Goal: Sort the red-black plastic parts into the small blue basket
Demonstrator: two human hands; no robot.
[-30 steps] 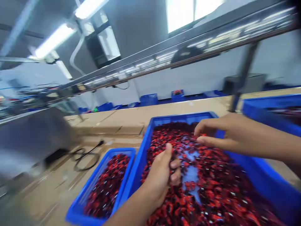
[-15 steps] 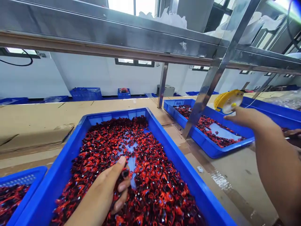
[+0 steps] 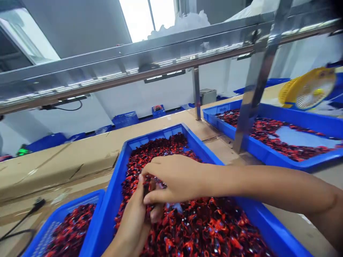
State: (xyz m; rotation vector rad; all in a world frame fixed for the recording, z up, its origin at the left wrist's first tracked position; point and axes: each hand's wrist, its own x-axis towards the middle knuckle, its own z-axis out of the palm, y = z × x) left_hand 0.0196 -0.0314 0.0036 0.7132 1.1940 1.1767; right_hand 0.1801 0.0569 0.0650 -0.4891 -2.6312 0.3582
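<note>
A deep blue tray (image 3: 207,150) holds a thick layer of small, glossy red-and-black pieces (image 3: 193,228), too small for me to tell their kind. Over it, my left hand (image 3: 131,221) is curled closed around some of these pieces; dark ones show between its thumb and fingers. My right hand (image 3: 177,176) reaches across from the right, its bent fingers and thumb meeting at the left hand's fingertips. Whatever is between the right fingertips is mostly hidden. Both hands touch or nearly touch above the pile.
A perforated blue basket (image 3: 92,200) of similar pieces stands at left, near a black plug cable (image 3: 24,217). Behind a metal post (image 3: 252,85) at right lies another blue tray (image 3: 284,160) of pieces, with a yellow fan (image 3: 308,89) beyond. A metal shelf beam (image 3: 160,53) crosses above.
My right hand has left the yellow fan and come over to my left hand. The left hand stays closed above the tray. The view has tilted and shifted.
</note>
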